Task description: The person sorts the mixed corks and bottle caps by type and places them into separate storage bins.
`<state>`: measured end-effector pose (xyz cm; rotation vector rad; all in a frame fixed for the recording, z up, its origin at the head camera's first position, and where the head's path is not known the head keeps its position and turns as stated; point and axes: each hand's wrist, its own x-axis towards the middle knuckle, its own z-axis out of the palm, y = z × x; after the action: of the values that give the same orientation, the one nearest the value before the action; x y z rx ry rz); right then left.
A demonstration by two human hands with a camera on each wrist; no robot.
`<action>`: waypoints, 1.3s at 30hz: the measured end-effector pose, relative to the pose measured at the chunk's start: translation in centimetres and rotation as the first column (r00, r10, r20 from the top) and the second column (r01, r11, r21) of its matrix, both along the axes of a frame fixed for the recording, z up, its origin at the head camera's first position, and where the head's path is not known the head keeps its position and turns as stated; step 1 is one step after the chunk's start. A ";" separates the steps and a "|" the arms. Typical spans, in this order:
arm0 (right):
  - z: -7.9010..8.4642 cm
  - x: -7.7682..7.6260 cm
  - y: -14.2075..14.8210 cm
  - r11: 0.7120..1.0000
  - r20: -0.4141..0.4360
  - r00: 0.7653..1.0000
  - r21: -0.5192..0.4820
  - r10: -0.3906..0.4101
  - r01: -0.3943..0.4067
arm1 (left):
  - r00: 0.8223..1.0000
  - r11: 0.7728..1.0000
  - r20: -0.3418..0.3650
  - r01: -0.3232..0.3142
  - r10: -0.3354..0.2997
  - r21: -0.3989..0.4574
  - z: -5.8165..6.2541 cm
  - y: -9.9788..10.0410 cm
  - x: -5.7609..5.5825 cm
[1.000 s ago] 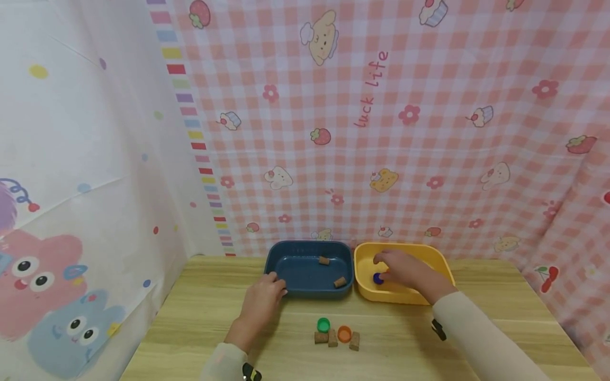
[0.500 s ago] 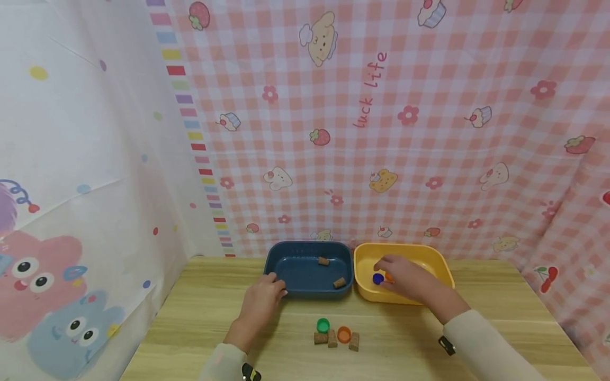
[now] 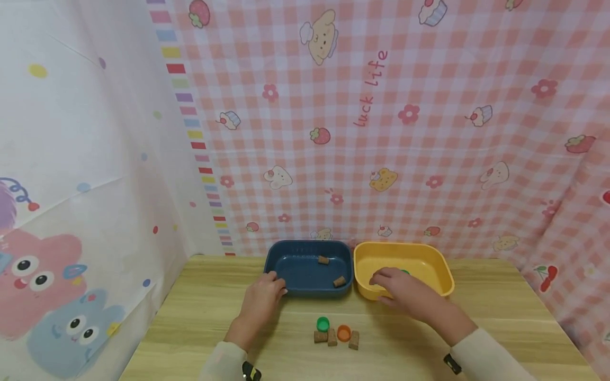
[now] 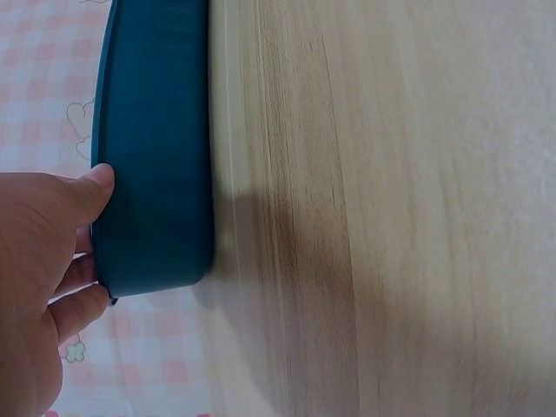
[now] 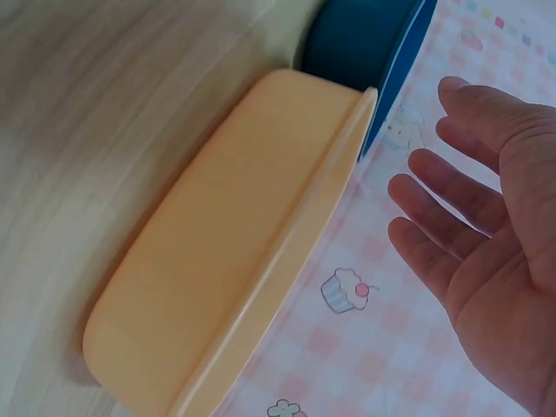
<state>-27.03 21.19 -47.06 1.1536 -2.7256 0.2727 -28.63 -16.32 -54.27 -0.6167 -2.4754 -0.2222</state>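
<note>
My left hand point(image 3: 262, 299) holds the near left corner of a dark blue plastic bin point(image 3: 307, 274). In the left wrist view its thumb lies outside the rim and its fingers reach behind it. Two corks lie in that bin, a far cork point(image 3: 323, 260) and a nearer cork point(image 3: 339, 281). Over the front of the yellow bin point(image 3: 431, 257) hovers my right hand point(image 3: 407, 292); in the right wrist view its fingers are loosely spread with nothing between them. A green cap point(image 3: 405, 272) shows partly behind this hand, which hides much of the yellow bin's floor.
In front of the bins on the wooden table point(image 3: 405, 349) lie a green bottle cap point(image 3: 323, 324), an orange cap point(image 3: 343, 333) and several corks point(image 3: 332, 337). A checked cloth point(image 3: 295, 159) hangs close behind the bins.
My right hand has drawn back toward the yellow bin's front edge, away from the blue cap, which is now hidden behind it. My left hand stays on the blue bin.
</note>
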 end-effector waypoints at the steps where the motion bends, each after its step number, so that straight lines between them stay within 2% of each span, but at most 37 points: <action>1: -0.1 0.2 0.0 1.000 -0.013 1.000 -0.001 0.008 -0.008 | 1.000 1.000 -0.006 0.001 -0.001 0.002 0.0 0.0 0.0; 5: -0.6 0.6 -0.3 1.000 -0.022 1.000 -0.006 0.023 -0.023 | 1.000 1.000 -0.022 0.004 -0.004 0.004 -0.1 0.0 -0.1; 11: -0.9 1.4 -0.8 1.000 0.073 0.997 0.001 0.004 -0.004 | 0.999 1.000 -0.040 0.009 -0.009 0.001 -0.1 0.0 -0.1; 16: -1.2 2.6 -1.4 1.000 0.166 0.986 -0.013 -0.017 0.020 | 0.999 1.000 -0.034 0.000 0.000 -0.003 0.1 0.0 0.0; 19: -1.8 3.1 -1.8 0.997 0.267 0.962 -0.041 -0.050 0.064 | 1.000 1.000 -0.011 -0.006 0.006 -0.010 0.0 -0.1 0.1; 22: -2.4 3.3 -2.2 0.991 0.365 0.928 -0.079 -0.074 0.110 | 1.000 1.000 0.005 -0.008 0.008 -0.010 -0.1 -0.1 0.3; 27: -3.6 3.5 -3.1 0.980 0.458 0.886 -0.130 -0.077 0.152 | 1.000 1.000 0.005 -0.007 0.007 -0.002 -0.2 -0.1 0.2; 31: -4.6 3.8 -3.8 0.975 0.505 0.859 -0.132 -0.087 0.176 | 1.000 1.000 -0.005 -0.008 0.008 -0.003 -0.2 -0.2 0.1; 39: -6.2 4.2 -4.6 0.984 0.474 0.873 -0.067 -0.116 0.168 | 1.000 1.000 -0.002 -0.015 0.015 -0.014 -0.1 0.0 0.0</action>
<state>-22.81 16.54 -53.22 0.9477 -3.1380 0.7584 -28.64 -16.34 -54.36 -0.6042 -2.4806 -0.1988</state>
